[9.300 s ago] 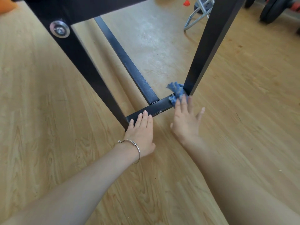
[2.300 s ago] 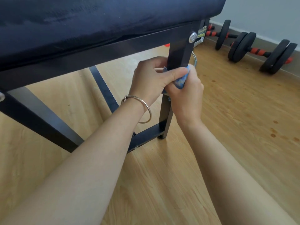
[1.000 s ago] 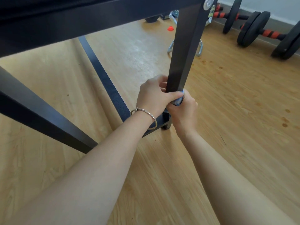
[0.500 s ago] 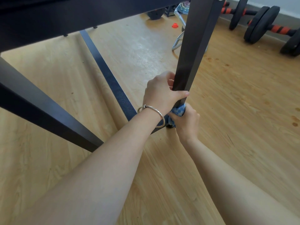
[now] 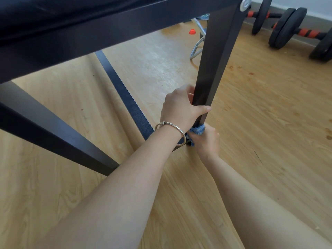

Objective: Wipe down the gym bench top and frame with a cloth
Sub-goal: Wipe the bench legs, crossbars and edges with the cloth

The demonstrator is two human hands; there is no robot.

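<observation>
The black gym bench fills the top of the head view, its padded top over a black metal frame. The frame's right leg slants down to the wooden floor. My left hand, with a silver bangle on the wrist, grips this leg low down, thumb across its front. Just below, my right hand grips a blue cloth wrapped round the foot of the leg. Most of the cloth is hidden by my fingers.
Another frame leg slants across the left. A floor bar runs back under the bench. Black dumbbells with red grips lie by the wall at the back right. A chrome stand and a small red object sit behind the leg.
Both hands have slid down the right leg from near its top to its foot, the cloth going with my right hand. Over the last half second they hardly moved.
</observation>
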